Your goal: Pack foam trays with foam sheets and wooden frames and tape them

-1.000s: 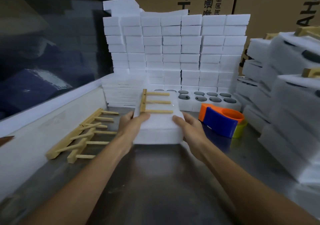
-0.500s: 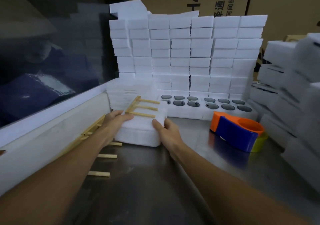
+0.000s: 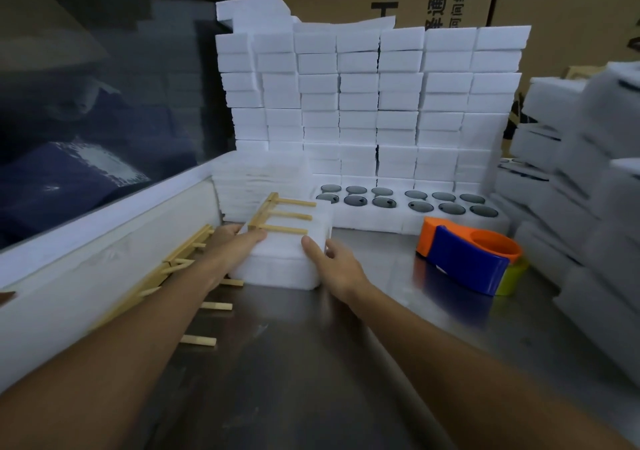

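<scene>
Foam tray (image 3: 277,262) with a wooden frame (image 3: 277,215) lying on its top is sitting on the steel table (image 3: 311,363), at about 12 o'clock from me. I am gripping it from both sides: my left hand (image 3: 239,241) is curling over its 9 o'clock edge with the thumb on top, and my right hand (image 3: 332,262) is clasping its 3 o'clock side, thumb on top too. More wooden frames (image 3: 173,269) are lying at 10 o'clock along the white ledge (image 3: 86,259). An orange and blue tape dispenser (image 3: 467,259) is resting at 2 o'clock. Stacked foam blocks (image 3: 381,103) are standing at 12 o'clock behind trays with round holes (image 3: 408,203).
</scene>
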A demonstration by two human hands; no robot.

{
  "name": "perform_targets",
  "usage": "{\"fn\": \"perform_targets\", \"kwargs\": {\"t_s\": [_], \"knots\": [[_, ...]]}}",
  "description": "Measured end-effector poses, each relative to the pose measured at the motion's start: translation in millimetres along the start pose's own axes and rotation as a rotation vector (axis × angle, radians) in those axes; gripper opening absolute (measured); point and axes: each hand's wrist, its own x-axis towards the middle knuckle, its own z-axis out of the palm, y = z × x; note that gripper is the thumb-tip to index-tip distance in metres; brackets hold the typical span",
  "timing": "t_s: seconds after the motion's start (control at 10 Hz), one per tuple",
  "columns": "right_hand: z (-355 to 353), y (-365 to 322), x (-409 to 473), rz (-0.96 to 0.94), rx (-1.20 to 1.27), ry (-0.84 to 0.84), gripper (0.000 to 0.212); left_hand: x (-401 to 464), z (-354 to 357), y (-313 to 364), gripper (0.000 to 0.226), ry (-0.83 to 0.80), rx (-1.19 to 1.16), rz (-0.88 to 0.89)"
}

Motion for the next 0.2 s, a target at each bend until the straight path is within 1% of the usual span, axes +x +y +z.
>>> {"fn": "perform_targets", "kwargs": {"t_s": [0.1,0.2], "knots": [[-17.2,-9.7,-17.1,0.044,-0.041,-0.088,0.062,-16.0,-3.3,14.0,0.064,0.147,0.211,0.106],[-47.3,-19.5,-45.4,-0.001,-0.099,-0.041,0.047,-43.8,-3.8,33.1,0.047,0.281,0.18,0.342]]}}
